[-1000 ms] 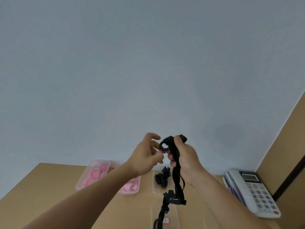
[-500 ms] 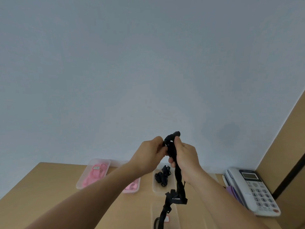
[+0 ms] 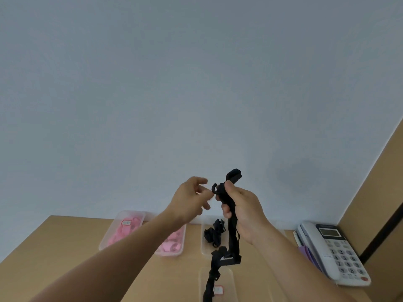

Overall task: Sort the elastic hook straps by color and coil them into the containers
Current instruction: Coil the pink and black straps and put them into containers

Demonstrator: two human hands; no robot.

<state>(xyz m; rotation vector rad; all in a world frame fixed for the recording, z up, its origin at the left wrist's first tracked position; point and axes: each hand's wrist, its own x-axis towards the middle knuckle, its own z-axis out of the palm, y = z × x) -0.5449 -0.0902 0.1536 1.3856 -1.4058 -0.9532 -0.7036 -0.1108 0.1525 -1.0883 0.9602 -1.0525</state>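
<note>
Pale wall point(image 3: 196, 83) fills most of the view above a wooden desk point(image 3: 65, 247). Right hand point(image 3: 244, 212) grips a black strap point(image 3: 232, 234) raised over the desk. Its hook point(image 3: 214, 188) juts left near the top, and its tail hangs down over a clear tray point(image 3: 229, 286) toward the near edge. Left hand point(image 3: 189, 201) hovers just beside the hook, fingers loosely spread, holding nothing. Along the back edge sit a pink-strap tray point(image 3: 104, 243), a second pink tray point(image 3: 172, 253) and a black-strap tray point(image 3: 204, 247) — a phone point(image 3: 333, 251) fills the right corner.

On the counter point(image 3: 54, 247), a first box point(image 3: 110, 238) sits at 10 o'clock, a second box point(image 3: 181, 247) just right of it, a third box point(image 3: 204, 247) at 12, a fourth box point(image 3: 229, 286) nearer at 6. The phone point(image 3: 333, 251) lies at 3.
</note>
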